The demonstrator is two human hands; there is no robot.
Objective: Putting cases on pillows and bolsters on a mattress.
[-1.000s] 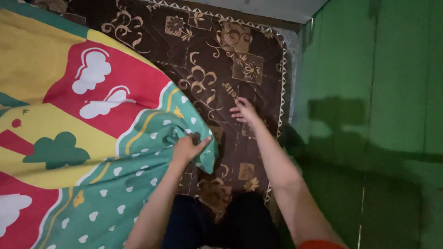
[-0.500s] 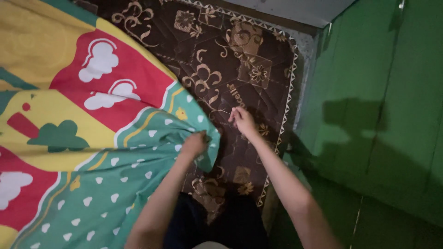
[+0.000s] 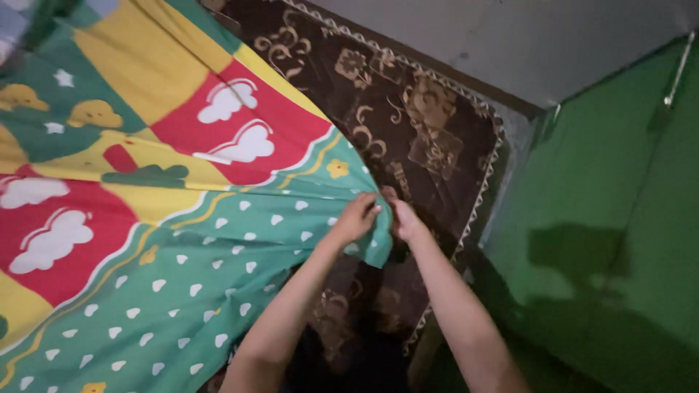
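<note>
One soft, wrinkled cotton sheet (image 3: 182, 240), green with white hearts, covered the frame's left. The left hand (image 3: 354, 218) and right hand (image 3: 403, 218) pinched its corner, fingers closed on cloth. One quilted brown mattress (image 3: 408, 124) lay behind.

the room is dim. a brown mattress (image 3: 408, 124) with gold flower patterns lies in the corner. on the right stands a green wall (image 3: 619, 218) with a dark shadow on it. a grey wall (image 3: 510, 44) is behind the mattress.
</note>
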